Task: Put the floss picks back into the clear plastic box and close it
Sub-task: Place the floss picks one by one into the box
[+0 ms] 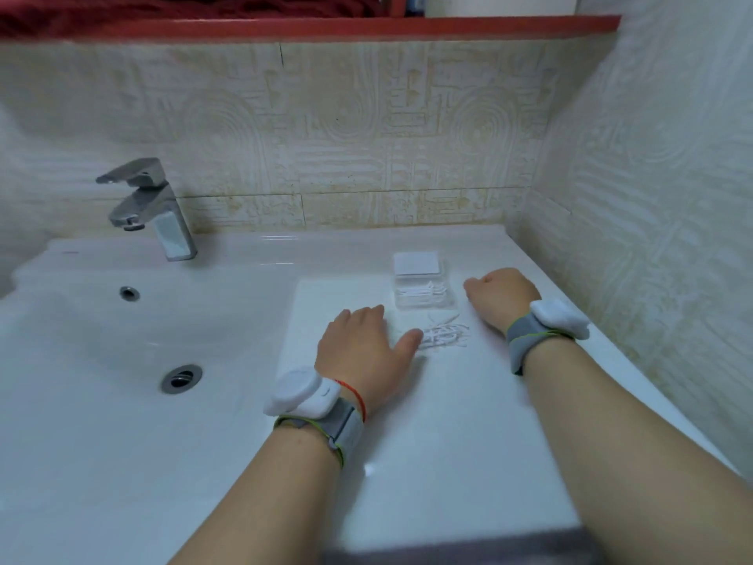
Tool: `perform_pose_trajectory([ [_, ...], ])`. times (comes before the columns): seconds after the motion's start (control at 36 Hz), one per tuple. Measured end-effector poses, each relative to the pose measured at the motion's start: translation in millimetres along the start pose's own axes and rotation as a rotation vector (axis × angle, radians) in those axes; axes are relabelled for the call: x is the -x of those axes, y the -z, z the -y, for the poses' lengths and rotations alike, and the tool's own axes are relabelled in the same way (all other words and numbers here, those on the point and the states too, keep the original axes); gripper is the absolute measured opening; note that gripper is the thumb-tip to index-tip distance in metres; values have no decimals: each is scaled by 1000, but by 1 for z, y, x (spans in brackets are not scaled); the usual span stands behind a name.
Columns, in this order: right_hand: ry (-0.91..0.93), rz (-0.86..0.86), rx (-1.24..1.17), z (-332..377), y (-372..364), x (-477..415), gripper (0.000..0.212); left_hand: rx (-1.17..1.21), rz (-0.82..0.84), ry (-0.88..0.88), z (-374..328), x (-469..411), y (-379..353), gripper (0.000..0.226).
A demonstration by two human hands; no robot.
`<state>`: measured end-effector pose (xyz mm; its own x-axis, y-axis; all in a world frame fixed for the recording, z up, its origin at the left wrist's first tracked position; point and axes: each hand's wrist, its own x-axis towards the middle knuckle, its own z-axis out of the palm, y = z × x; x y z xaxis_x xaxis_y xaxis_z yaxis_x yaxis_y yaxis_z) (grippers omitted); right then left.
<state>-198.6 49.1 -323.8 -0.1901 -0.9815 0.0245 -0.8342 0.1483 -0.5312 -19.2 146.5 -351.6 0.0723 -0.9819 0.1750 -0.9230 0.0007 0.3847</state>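
Nearest the camera, two bare forearms reach out over the glossy white ceramic counter (428, 434), each wrist wearing a grey strap with a white rounded device. The left wrist also carries a thin red string bracelet (358, 397).

The left hand (364, 352) lies palm down on the counter with its fingers loosely spread and its thumb stretched out to the right; it holds nothing. The thumb tip comes just to the near left edge of the loose heap of thin white plastic floss picks (446, 330), which lies on the counter; whether thumb and picks touch cannot be told.

The right hand (501, 297) rests right of that heap and a little farther back, curled into a loose fist with the fingers tucked under. Whether it has anything in its grasp cannot be told.

Just behind the heap stands the small clear plastic box (423, 297), open, with several white picks already lying inside it. Its lid (417, 265), bearing a white rectangular label, is tipped back on the far side.

Left of the heap the white sink basin (122, 340) drops away, with a round metal drain (181, 378) in its floor. Behind the basin stands a chrome single-lever tap (150, 205), and behind the box rises the beige patterned tile wall (366, 136).
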Motion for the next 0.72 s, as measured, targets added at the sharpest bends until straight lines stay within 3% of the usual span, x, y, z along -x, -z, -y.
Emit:
perform_pose_trajectory([
  [0.19, 115, -52, 166, -4, -8, 38, 41, -91, 44, -99, -19, 9, -11, 65],
  [0.28, 171, -57, 100, -2, -15, 53, 35, -84, 29, -149, -31, 7, -20, 64],
  [0.44, 365, -4, -133, -4, -24, 66, 24, 25, 21, -172, -38, -3, -24, 30],
  [0.61, 320, -39, -386, -7, -16, 56, 16, 122, -12, -135, -33, -7, -22, 48],
  [0.72, 343, -27, -386, -12, -14, 55, 16, 97, -103, -72, -35, 0, -16, 59],
])
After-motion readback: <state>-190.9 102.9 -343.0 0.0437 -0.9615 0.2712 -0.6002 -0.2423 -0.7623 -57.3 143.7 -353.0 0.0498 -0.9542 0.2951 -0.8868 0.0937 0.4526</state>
